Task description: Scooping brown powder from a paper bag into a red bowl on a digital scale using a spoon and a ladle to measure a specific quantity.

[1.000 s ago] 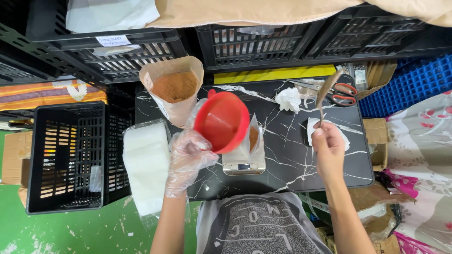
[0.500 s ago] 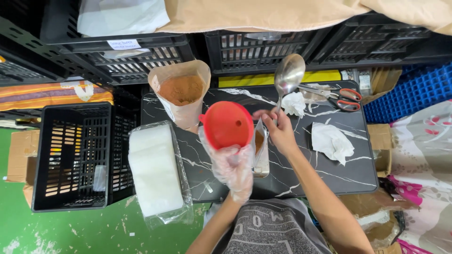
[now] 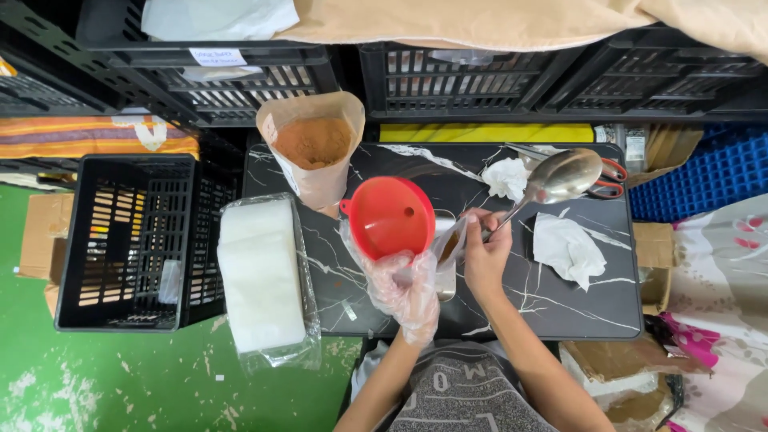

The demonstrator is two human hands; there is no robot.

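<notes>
Marble table (image 3: 560,304): spoon (image 3: 560,178) now lowered rightward, funnel (image 3: 390,216) unmoved

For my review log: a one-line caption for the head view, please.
Gloved left hand holds a red funnel beside a small clear pouch; bare right hand holds a spoon.

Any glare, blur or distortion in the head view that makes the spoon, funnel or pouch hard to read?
Head view: even overhead light, soft shadows. The spoon bowl shows a bright sheen but stays sharp. The red funnel is crisp in the gloved left hand. The clear pouch at the right hand is hard to read because it is transparent. Crate edges bow slightly at the borders.
</notes>
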